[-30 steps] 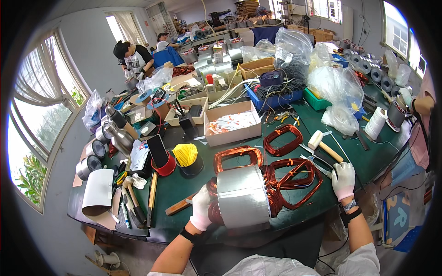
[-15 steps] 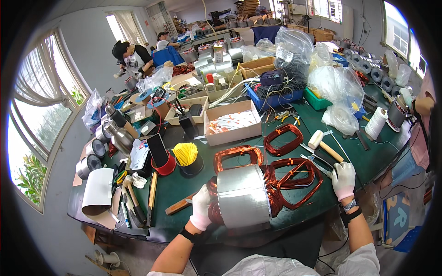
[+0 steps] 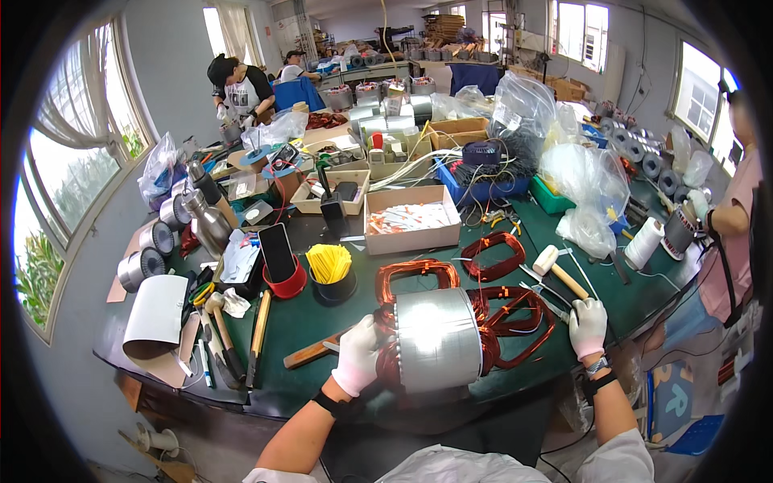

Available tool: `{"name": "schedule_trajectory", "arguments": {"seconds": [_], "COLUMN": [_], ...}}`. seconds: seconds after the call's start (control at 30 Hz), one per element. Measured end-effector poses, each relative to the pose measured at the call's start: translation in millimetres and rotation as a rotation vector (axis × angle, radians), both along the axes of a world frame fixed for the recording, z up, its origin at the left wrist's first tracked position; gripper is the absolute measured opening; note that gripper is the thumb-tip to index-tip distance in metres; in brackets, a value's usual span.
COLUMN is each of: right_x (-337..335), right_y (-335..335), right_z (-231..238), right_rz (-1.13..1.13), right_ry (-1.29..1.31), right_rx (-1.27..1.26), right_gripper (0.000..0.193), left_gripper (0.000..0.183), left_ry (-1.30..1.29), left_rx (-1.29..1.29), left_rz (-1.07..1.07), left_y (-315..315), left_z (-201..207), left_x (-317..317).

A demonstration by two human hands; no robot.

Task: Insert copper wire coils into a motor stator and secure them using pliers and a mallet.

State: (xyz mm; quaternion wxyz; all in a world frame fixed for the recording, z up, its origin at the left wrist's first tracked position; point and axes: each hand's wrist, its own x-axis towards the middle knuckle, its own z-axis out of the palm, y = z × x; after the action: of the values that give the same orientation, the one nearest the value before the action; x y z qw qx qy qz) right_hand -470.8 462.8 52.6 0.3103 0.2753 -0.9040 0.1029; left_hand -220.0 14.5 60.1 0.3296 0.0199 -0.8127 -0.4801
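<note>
In front of me a silver cylindrical stator core lies on its side, with red-brown wire windings at both ends. My left hand, in a white glove, is closed against the winding at its left end; some fingertips are hidden there. Farther right, my gloved right hand has its fingers curled over the handle ends of long grey scissors, which lie on the table. Just beyond those fingers is a white-headed mallet with a wooden handle. Bundled copper coils lie between the stator and the scissors.
On the green table, a wooden-handled tool lies left of the stator. Beyond stand a black cup of yellow strips, a phone in a red holder and a cardboard box. A person works at the far right.
The whole view has shifted and tilted slightly. My left hand stays against the stator's winding, and my right hand remains at the scissors' handles.
</note>
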Motion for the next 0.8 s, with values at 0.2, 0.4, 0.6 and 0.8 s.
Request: {"name": "schedule_trajectory", "arguments": {"seconds": [0.2, 0.4, 0.6, 0.8], "right_x": [-2.8, -17.2, -20.2, -25.1], "right_y": [2.6, 12.4, 6.5, 2.4], "right_z": [-0.5, 5.9, 18.2, 25.0], "right_rz": [0.012, 0.034, -0.137, -0.194], "right_ry": [-0.006, -0.102, -0.211, -0.262], "right_rx": [0.04, 0.054, 0.158, 0.318], "right_gripper": [0.014, 0.017, 0.021, 0.022], "left_gripper": [0.022, 0.02, 0.016, 0.015], "left_ry": [0.007, -0.008, -0.03, -0.055], "left_rx": [-0.264, -0.283, -0.287, -0.297], "left_rz": [0.03, 0.033, 0.033, 0.031], "left_y": [2.6, 5.3, 3.6, 4.0], "left_z": [25.2, 31.4, 31.6, 35.8], "left_x": [5.3, 6.7, 8.1, 7.7]}}
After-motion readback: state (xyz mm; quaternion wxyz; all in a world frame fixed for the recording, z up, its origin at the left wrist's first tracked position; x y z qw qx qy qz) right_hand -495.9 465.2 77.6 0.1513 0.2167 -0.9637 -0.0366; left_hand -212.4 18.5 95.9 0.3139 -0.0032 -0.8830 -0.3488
